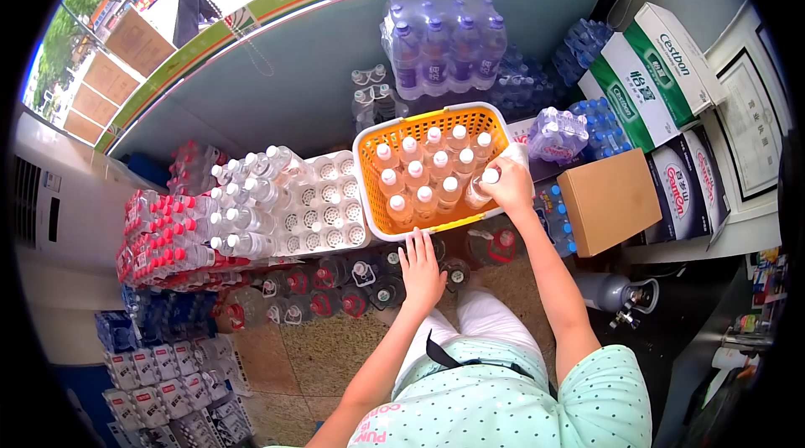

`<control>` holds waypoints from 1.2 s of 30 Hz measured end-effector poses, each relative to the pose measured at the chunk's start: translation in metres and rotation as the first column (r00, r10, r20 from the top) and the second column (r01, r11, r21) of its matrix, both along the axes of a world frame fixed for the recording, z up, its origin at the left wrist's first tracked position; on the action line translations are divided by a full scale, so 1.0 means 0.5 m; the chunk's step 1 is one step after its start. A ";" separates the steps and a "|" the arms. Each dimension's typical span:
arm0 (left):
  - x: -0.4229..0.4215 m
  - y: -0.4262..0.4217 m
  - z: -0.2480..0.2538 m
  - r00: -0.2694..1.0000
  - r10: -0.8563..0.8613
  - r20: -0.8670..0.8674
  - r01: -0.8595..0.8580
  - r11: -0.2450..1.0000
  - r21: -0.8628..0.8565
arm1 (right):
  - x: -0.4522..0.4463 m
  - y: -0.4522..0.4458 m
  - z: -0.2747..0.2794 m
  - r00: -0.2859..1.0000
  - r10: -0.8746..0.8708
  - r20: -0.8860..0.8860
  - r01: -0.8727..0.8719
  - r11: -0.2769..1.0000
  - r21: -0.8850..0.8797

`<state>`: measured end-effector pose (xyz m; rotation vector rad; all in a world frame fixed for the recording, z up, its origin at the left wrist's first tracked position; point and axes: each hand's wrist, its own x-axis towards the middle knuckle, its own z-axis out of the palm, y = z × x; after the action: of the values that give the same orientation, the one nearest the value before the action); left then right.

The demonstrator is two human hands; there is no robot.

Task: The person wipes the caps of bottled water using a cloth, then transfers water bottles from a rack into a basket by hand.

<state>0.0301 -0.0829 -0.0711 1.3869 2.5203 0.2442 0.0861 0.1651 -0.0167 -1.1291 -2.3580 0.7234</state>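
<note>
A yellow basket with a white rim holds several upright clear bottles with white caps. At its right side my right hand grips a white-capped bottle near the top. My left hand has its fingers spread against the near edge of the basket and holds nothing. Directly left of the basket stands a white crate with round slots. Several clear bottles lie tilted toward the left on its left part.
Red-capped bottle packs are at the left. Large bottles stand on the floor before the crate. A purple bottle pack is behind the basket. A cardboard box and a gas cylinder are at the right.
</note>
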 end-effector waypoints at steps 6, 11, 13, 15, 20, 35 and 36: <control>-0.003 0.002 -0.005 1.000 -0.005 -0.028 0.006 1.000 0.013 | -0.013 0.013 -0.089 0.994 -0.019 0.109 0.021 1.000 -0.021; -0.004 0.003 -0.003 0.999 -0.009 -0.048 0.009 1.000 0.001 | -0.034 0.024 -0.142 0.992 -0.015 0.122 0.013 1.000 0.014; -0.004 0.003 -0.005 0.999 -0.010 -0.049 0.009 1.000 -0.007 | -0.039 0.028 -0.156 0.993 -0.005 0.115 0.002 1.000 0.026; -0.004 0.004 -0.006 0.999 -0.008 -0.050 0.007 1.000 -0.011 | -0.041 0.033 -0.164 0.994 0.000 0.107 -0.003 1.000 0.030; -0.002 0.006 -0.008 0.999 0.004 -0.048 -0.004 1.000 -0.010 | -0.044 0.039 -0.172 0.993 0.027 0.113 -0.027 1.000 -0.001; 0.002 0.010 -0.009 0.999 0.015 -0.036 -0.016 1.000 -0.003 | -0.046 0.035 -0.192 0.992 0.066 0.104 -0.071 0.997 0.042; 0.001 0.010 -0.009 0.999 0.015 -0.033 -0.015 1.000 -0.003 | -0.047 0.036 -0.192 0.992 0.057 0.109 -0.061 0.998 0.034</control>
<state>0.0308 -0.0779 -0.0758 1.3824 2.5571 0.2217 0.0624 0.1830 -0.1128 -1.1130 -2.4932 0.6505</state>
